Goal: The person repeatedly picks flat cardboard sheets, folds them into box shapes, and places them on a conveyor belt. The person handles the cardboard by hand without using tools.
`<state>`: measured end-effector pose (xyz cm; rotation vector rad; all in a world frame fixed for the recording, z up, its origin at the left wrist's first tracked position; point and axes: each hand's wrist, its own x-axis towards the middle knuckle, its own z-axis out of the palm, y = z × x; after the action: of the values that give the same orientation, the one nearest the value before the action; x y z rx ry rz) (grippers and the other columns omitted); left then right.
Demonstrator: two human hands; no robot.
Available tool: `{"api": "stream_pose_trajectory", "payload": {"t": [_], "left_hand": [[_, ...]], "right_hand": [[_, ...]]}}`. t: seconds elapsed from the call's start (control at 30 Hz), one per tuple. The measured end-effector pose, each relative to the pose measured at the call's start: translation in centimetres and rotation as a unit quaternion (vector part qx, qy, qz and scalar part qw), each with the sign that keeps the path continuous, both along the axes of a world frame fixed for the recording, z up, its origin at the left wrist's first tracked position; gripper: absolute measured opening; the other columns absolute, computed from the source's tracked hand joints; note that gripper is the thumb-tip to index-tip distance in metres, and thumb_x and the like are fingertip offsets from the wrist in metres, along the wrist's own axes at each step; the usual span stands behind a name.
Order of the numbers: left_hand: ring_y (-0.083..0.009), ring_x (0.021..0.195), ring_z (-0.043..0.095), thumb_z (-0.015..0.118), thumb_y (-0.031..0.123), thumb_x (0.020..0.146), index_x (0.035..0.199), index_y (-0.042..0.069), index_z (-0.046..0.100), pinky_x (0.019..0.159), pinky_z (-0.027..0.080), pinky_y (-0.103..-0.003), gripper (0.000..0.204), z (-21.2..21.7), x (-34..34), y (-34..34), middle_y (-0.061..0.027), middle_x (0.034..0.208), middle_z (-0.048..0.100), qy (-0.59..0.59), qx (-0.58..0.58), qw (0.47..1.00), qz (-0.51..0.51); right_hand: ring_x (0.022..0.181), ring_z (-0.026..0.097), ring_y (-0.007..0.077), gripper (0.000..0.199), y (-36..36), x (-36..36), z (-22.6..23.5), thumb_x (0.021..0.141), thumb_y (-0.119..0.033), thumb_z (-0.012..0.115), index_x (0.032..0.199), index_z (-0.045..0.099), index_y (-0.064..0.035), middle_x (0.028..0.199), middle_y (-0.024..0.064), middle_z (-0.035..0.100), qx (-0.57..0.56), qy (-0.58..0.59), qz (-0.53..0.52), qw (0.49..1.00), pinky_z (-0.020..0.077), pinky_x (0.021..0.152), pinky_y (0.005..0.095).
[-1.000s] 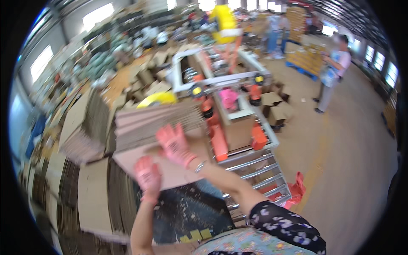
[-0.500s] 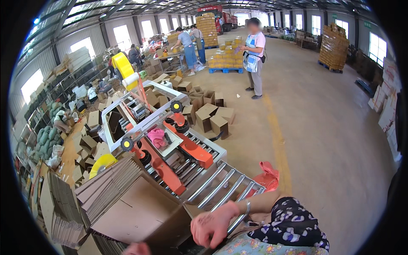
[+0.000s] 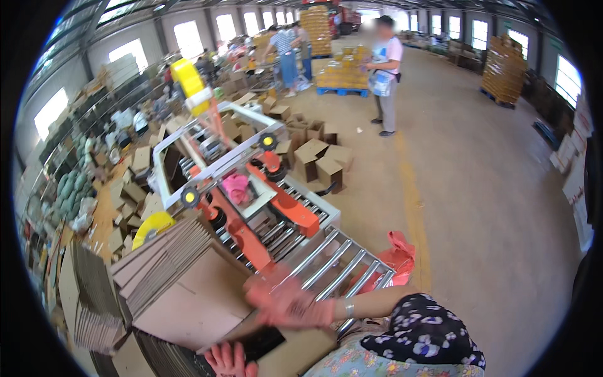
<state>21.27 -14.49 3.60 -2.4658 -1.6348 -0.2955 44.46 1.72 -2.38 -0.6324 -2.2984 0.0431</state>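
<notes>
A brown cardboard box (image 3: pixel 301 352) stands partly unfolded in front of me, its dark inside showing between my hands. My left hand (image 3: pixel 227 360) is at the lower edge of the picture, fingers apart, by the near left side of this box. Above the box my right hand (image 3: pixel 289 303) reaches leftward with its fingers stretched out, blurred by motion. It is over the box's far flap; whether it touches the flap I cannot tell. Just left of the box leans a stack of flat folded cartons (image 3: pixel 195 295).
Ahead is a carton-sealing machine with orange side guides (image 3: pixel 292 212), a yellow tape roll (image 3: pixel 188 85) and a roller conveyor (image 3: pixel 339 261). A red bag (image 3: pixel 399 254) hangs right of the rollers. Open boxes (image 3: pixel 317 160) lie beyond; a person in an apron (image 3: pixel 384 69) stands farther off.
My right hand has moved up and left, its fingers going from curled to stretched out. More of my left hand shows, and the box between them has opened wider.
</notes>
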Motion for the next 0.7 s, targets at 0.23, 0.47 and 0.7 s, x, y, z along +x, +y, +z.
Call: {"api": "stream_pose_trajectory", "payload": {"t": [0.23, 0.47, 0.7], "left_hand": [[-0.0307, 0.123, 0.052, 0.06, 0.027, 0.091, 0.144, -0.004, 0.032, 0.105, 0.039, -0.035, 0.067, -8.8, -0.4, 10.5, -0.0256, 0.127, 0.055, -0.407, -0.275, 0.861, 0.128], [-0.0277, 0.112, 0.058, 0.059, 0.024, 0.093, 0.135, 0.002, 0.048, 0.099, 0.044, -0.036, 0.048, -7.1, 16.9, 30.7, -0.0144, 0.12, 0.061, -0.4, -0.279, 0.87, -0.077], [-0.0362, 0.115, 0.055, 0.062, 0.016, 0.086, 0.116, 0.001, 0.059, 0.101, 0.042, -0.047, 0.033, -8.3, 17.0, 31.6, -0.0174, 0.119, 0.06, -0.196, 0.15, 0.957, -0.156]], "right_hand": [[0.121, 0.051, 0.0319, 0.034, -7.0, 12.3, -5.4, 0.086, -0.017, 0.064, 0.117, 0.064, -0.0051, 0.126, 0.0121, 0.059, -0.198, 0.089, -0.003, 0.976, 0.0279, 0.111, 0.0523], [0.11, 0.054, 0.0356, 0.022, -4.9, 17.9, -6.0, 0.087, -0.012, 0.056, 0.106, 0.064, -0.0043, 0.115, 0.0146, 0.061, -0.05, 0.27, -0.293, 0.916, 0.0325, 0.106, 0.0557], [0.126, 0.046, 0.0337, 0.026, 11.9, 4.6, -11.5, 0.096, -0.022, 0.049, 0.117, 0.058, -0.0089, 0.124, 0.01, 0.057, 0.039, 0.295, -0.313, 0.902, 0.011, 0.117, 0.0579]]}}
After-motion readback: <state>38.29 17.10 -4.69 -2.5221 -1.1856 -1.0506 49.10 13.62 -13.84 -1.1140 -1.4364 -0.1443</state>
